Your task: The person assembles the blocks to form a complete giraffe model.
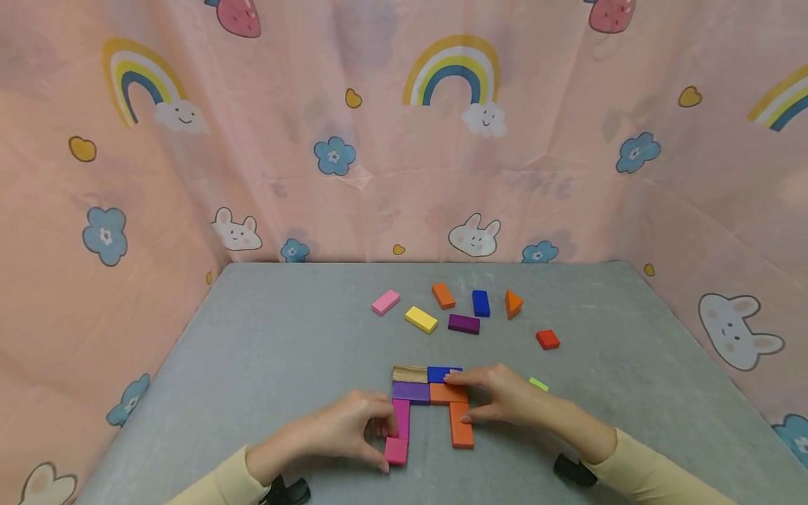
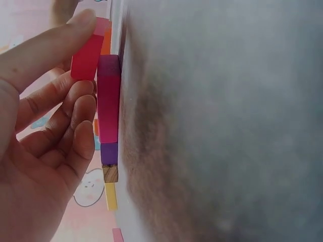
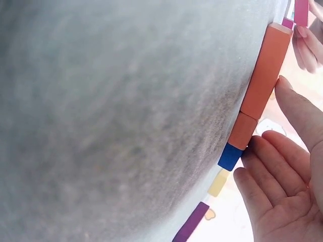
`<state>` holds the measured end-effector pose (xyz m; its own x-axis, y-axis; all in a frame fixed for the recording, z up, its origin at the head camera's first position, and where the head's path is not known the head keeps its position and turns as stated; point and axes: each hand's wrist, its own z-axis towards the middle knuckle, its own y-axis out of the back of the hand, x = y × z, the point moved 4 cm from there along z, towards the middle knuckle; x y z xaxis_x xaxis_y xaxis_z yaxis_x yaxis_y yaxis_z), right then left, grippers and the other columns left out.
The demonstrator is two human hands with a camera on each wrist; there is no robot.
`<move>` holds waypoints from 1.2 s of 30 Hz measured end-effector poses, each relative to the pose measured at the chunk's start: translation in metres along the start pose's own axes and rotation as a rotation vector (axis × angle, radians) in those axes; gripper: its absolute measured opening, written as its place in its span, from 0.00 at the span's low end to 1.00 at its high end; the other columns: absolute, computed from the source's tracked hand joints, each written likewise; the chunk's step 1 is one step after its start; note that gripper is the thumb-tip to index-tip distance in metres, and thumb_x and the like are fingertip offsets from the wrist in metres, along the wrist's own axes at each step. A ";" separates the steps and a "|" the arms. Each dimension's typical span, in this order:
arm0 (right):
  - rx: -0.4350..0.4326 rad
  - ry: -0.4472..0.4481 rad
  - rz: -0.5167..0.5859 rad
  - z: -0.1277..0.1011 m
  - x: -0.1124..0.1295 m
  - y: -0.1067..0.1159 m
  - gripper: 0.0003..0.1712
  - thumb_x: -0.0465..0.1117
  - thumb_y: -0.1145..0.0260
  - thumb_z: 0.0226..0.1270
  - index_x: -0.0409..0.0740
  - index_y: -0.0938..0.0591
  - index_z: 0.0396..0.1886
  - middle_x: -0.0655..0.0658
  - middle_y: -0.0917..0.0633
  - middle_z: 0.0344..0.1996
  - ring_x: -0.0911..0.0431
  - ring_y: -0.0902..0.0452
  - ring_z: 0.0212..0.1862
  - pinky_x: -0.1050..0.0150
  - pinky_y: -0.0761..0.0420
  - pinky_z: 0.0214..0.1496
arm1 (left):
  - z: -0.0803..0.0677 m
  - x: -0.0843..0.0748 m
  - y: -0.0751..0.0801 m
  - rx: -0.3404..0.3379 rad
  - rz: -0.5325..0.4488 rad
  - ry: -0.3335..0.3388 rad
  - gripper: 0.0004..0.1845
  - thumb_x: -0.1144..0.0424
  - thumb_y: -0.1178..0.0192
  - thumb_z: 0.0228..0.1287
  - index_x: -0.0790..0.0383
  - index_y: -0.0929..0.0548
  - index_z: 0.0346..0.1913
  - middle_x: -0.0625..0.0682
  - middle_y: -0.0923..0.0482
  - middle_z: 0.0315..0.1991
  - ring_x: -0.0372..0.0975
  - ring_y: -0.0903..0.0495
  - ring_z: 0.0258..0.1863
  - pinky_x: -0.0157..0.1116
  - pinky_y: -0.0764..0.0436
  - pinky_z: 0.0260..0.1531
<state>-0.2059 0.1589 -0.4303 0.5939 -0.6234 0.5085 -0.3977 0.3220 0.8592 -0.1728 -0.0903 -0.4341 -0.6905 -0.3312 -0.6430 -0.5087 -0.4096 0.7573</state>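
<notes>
Left hand: the left hand [image 1: 344,431] pinched a small pink block [image 1: 396,450] between thumb and fingertips, the grip closed round it at the near end of the flat block figure.
Small pink block: it sat in that grip, lifted at one end off the bench [image 1: 284,351] in the left wrist view, right against the near end of the long magenta block [image 1: 401,418].
Long magenta block: it lay flat just beyond the left grip, running away from it to the purple block [image 1: 411,391].
Right hand: the right hand [image 1: 499,400] lay with its fingers straight, the grip spread; fingertips touched the blue block [image 1: 444,374] and the short orange block [image 1: 447,393], and the thumb rested against the long orange block [image 1: 461,425].
Long orange block: it lay flat under the thumb side of the right grip, level with the magenta one across a gap.
Wood-coloured block: the wood-coloured block [image 1: 409,374] lay beside the blue one, past the purple block from the left grip.
Loose pieces: well beyond both grips lay a pink block [image 1: 386,302], a yellow block [image 1: 421,319], an orange block [image 1: 443,295], a dark blue block [image 1: 481,303], a dark purple block [image 1: 463,323], an orange wedge [image 1: 513,304] and a red block [image 1: 548,339].
Green piece: a small green piece [image 1: 539,384] lay just outside the right wrist.
</notes>
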 end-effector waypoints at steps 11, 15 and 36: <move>-0.005 0.003 0.000 -0.001 0.000 0.000 0.35 0.55 0.31 0.57 0.48 0.25 0.63 0.49 0.21 0.59 0.53 0.24 0.59 0.54 0.22 0.57 | 0.001 -0.001 -0.002 0.022 0.036 -0.005 0.20 0.50 0.24 0.42 0.52 0.23 0.34 0.40 0.27 0.31 0.25 0.30 0.30 0.19 0.27 0.28; -0.005 0.008 0.001 -0.001 0.000 0.000 0.35 0.55 0.31 0.57 0.48 0.25 0.63 0.49 0.21 0.59 0.53 0.24 0.59 0.54 0.22 0.57 | -0.001 0.001 -0.001 0.019 0.055 0.020 0.21 0.48 0.24 0.41 0.52 0.23 0.33 0.40 0.29 0.29 0.25 0.31 0.28 0.19 0.29 0.26; 0.001 0.014 -0.009 -0.001 0.000 0.000 0.34 0.54 0.31 0.58 0.48 0.25 0.63 0.49 0.21 0.58 0.53 0.24 0.59 0.55 0.22 0.57 | -0.003 0.010 -0.002 0.075 0.011 0.065 0.15 0.47 0.28 0.48 0.52 0.21 0.28 0.41 0.26 0.25 0.24 0.29 0.25 0.21 0.26 0.24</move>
<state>-0.2055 0.1597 -0.4299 0.6074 -0.6164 0.5011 -0.3928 0.3152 0.8639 -0.1776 -0.0950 -0.4424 -0.6625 -0.3911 -0.6388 -0.5401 -0.3415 0.7692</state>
